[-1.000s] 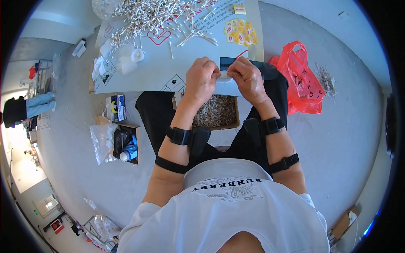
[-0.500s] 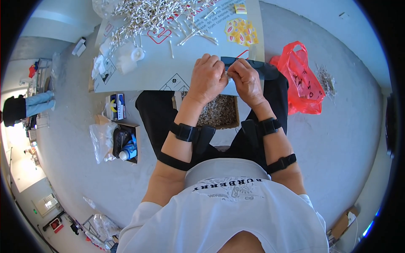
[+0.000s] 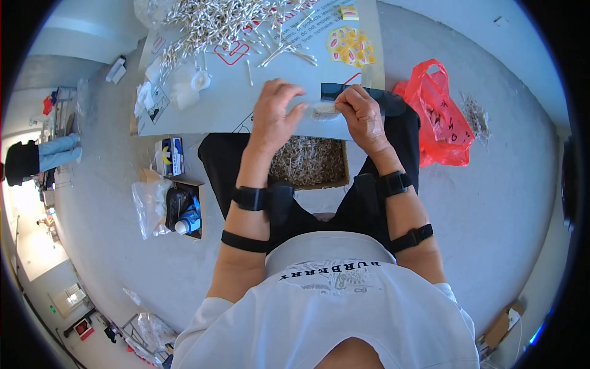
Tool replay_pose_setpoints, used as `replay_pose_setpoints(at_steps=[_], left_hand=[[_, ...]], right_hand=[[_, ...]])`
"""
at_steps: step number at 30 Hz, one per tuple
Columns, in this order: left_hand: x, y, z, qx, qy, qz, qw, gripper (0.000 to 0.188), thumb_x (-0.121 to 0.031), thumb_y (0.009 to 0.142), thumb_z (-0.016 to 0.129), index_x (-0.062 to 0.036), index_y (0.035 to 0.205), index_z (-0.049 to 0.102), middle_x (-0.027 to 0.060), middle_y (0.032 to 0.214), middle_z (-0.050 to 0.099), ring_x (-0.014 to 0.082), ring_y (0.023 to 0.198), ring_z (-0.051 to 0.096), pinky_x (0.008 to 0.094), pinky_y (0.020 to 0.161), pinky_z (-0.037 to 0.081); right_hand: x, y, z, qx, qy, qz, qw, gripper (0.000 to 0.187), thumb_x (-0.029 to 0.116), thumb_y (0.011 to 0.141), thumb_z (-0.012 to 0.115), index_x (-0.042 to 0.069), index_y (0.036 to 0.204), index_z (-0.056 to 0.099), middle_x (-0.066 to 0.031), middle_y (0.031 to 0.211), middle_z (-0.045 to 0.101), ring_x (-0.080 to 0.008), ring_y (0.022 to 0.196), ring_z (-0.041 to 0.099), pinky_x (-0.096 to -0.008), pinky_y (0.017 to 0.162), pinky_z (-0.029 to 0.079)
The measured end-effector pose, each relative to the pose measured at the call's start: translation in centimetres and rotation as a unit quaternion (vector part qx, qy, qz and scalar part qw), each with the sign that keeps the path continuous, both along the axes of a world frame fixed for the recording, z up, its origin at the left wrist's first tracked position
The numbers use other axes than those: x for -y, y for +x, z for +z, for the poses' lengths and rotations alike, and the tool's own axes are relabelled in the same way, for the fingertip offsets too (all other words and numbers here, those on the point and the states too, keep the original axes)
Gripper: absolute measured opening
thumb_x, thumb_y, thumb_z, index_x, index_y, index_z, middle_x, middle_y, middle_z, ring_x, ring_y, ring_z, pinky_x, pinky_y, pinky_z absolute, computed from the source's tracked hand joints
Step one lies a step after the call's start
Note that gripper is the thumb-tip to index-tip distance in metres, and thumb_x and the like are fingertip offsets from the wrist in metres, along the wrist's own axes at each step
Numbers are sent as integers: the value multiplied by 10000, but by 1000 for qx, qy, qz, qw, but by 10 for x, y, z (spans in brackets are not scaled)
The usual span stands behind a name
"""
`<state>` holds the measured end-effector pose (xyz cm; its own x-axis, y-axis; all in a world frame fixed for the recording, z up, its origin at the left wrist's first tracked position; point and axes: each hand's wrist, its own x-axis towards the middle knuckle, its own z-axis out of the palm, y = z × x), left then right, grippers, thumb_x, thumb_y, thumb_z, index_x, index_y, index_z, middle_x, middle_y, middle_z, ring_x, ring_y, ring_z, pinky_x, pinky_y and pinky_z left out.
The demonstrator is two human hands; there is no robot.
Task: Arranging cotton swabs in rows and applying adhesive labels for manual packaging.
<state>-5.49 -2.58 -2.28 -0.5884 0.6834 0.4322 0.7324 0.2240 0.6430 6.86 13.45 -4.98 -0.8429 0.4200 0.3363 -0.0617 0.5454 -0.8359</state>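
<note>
My right hand pinches the edge of a small whitish, oval, partly see-through piece, blurred and too small to name surely. To its left, my left hand is held over the near edge of the table, fingers apart and nothing in them. A large heap of cotton swabs covers the table's far left, with loose ones scattered toward the middle. Yellow printed packets lie at the far right. A dark, glossy strip lies just beyond my right hand.
Below the table edge, between my legs, sits a cardboard box full of small pieces. A red plastic bag stands on the floor at right. White wrapping lies on the table's left; an open carton holds a bottle. A person is far left.
My left hand has let go and moved left, its fingers spreading. My right hand stays almost in place, and the whitish piece now shows between the hands.
</note>
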Motion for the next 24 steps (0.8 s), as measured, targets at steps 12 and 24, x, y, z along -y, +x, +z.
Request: replay_pose_setpoints(at_steps=[12, 24], left_hand=[[-17, 14, -13, -19, -35, -16, 999, 149, 31, 737, 650, -35, 799, 532, 94, 811, 546, 315, 838, 549, 407, 706, 458], [-17, 16, -16, 37, -32, -15, 999, 147, 28, 769, 632, -15, 787, 493, 125, 809, 551, 344, 797, 561, 413, 680, 463]], right_hand=[[6, -12, 16, 4, 60, 31, 998, 71, 47, 771, 661, 35, 812, 604, -109, 828, 567, -321, 789, 598, -387, 678, 488], [-10, 4, 7, 87, 1, 15, 996, 103, 8, 754, 650, -3, 841, 597, -76, 797, 580, -209, 663, 601, -323, 600, 492]])
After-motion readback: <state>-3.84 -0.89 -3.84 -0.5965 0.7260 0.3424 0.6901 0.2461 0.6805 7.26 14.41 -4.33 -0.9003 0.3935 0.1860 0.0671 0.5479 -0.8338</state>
